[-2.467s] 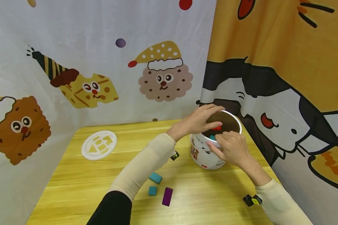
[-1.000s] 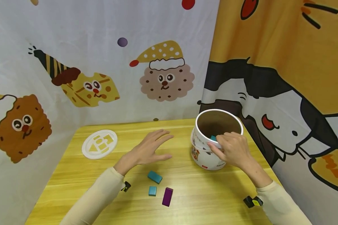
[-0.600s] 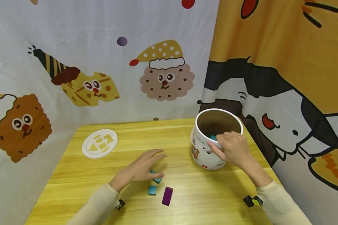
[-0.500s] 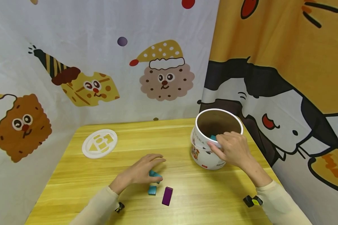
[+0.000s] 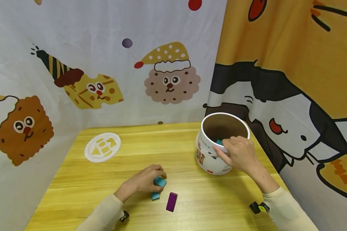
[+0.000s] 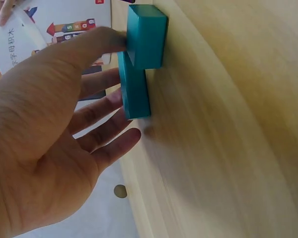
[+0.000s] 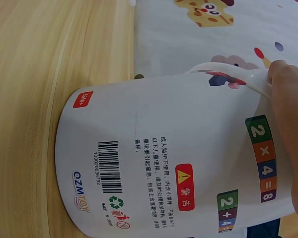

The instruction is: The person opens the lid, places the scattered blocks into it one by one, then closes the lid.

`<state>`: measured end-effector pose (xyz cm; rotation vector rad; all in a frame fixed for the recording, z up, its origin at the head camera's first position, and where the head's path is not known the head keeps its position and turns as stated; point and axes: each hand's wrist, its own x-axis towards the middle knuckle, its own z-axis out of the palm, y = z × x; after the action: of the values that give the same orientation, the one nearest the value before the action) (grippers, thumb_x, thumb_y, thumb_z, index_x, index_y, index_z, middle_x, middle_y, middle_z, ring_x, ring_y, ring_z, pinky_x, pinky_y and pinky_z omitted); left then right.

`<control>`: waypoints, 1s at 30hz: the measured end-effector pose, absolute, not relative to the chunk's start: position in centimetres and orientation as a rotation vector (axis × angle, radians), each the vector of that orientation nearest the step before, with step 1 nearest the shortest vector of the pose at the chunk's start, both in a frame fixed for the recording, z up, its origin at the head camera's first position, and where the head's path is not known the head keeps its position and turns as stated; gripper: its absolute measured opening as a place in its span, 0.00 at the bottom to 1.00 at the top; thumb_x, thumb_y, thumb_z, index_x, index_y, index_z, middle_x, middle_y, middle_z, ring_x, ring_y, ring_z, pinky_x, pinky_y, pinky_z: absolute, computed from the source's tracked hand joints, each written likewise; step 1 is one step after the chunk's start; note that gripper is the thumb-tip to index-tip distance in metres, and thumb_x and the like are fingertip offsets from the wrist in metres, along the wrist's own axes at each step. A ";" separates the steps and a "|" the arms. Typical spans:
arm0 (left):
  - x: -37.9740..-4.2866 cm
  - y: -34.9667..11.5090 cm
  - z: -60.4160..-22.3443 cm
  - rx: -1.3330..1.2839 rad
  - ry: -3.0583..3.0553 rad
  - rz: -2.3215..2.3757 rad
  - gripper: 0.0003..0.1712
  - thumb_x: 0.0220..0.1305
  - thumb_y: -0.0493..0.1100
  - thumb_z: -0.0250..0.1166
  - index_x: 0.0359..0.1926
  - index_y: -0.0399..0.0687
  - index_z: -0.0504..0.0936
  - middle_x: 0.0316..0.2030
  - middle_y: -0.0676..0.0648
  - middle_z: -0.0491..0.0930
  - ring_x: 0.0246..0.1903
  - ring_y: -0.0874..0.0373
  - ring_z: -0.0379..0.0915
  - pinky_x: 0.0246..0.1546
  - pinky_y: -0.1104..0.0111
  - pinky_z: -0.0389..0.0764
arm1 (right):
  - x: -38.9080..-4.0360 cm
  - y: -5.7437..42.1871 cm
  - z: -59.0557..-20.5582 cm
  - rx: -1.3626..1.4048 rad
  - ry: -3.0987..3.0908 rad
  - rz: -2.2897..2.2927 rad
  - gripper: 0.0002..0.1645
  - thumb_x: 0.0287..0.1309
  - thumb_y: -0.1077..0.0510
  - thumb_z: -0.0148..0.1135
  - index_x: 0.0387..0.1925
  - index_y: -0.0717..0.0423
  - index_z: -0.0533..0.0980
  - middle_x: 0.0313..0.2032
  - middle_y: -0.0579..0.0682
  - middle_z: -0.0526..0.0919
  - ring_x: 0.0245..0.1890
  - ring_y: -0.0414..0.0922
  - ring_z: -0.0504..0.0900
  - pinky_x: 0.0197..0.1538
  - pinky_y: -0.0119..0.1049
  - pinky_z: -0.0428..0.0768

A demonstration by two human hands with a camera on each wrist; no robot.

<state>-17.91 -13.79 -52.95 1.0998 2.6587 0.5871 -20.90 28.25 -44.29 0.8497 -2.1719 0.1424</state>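
Note:
My left hand (image 5: 144, 180) has its fingers and thumb curled around a teal rectangular block (image 5: 160, 182) on the table. In the left wrist view the fingers lie along the far side of this teal block (image 6: 135, 96), and the thumb tip is hidden behind a smaller teal block (image 6: 146, 37). That smaller block (image 5: 155, 196) sits just below the thumb in the head view, partly covered. A purple block (image 5: 172, 202) lies to its right. My right hand (image 5: 240, 152) grips the near rim of a white printed bucket (image 5: 208, 157), with a teal block (image 5: 219, 141) visible inside.
A white round lid (image 5: 89, 155) with cut-out shapes lies at the table's back left. The wooden table (image 5: 138, 144) meets a printed curtain (image 5: 104, 48) behind and another (image 5: 277, 48) at the right.
The left hand has left the bucket's mouth, moved down and left to the teal blocks, and closed its fingers around the rectangular one. The right hand stays on the bucket rim.

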 end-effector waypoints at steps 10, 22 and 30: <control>-18.7 -13.8 -53.6 1.126 2.656 0.649 0.16 0.67 0.39 0.79 0.55 0.47 0.92 0.50 0.50 0.87 0.46 0.65 0.79 0.51 0.71 0.86 | -20.9 28.2 -44.4 0.852 -2.163 0.140 0.39 0.85 0.29 0.46 0.21 0.48 0.68 0.15 0.41 0.63 0.17 0.39 0.58 0.25 0.31 0.51; -18.9 -14.2 -53.8 1.089 2.651 0.748 0.15 0.64 0.39 0.78 0.52 0.46 0.92 0.47 0.51 0.87 0.43 0.64 0.79 0.47 0.73 0.85 | -20.9 28.2 -44.5 0.849 -2.160 0.145 0.39 0.86 0.30 0.46 0.21 0.49 0.68 0.15 0.41 0.64 0.17 0.40 0.58 0.26 0.30 0.50; -20.0 -14.0 -51.7 1.079 2.697 0.803 0.14 0.66 0.39 0.79 0.52 0.45 0.92 0.49 0.50 0.87 0.42 0.63 0.77 0.46 0.74 0.84 | -21.0 28.2 -44.4 0.849 -2.162 0.141 0.39 0.86 0.29 0.46 0.21 0.48 0.68 0.15 0.41 0.63 0.17 0.39 0.57 0.26 0.30 0.49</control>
<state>-19.98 -14.03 -51.69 1.0791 2.6969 0.8027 -20.96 28.23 -44.43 0.8491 -2.1619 0.1413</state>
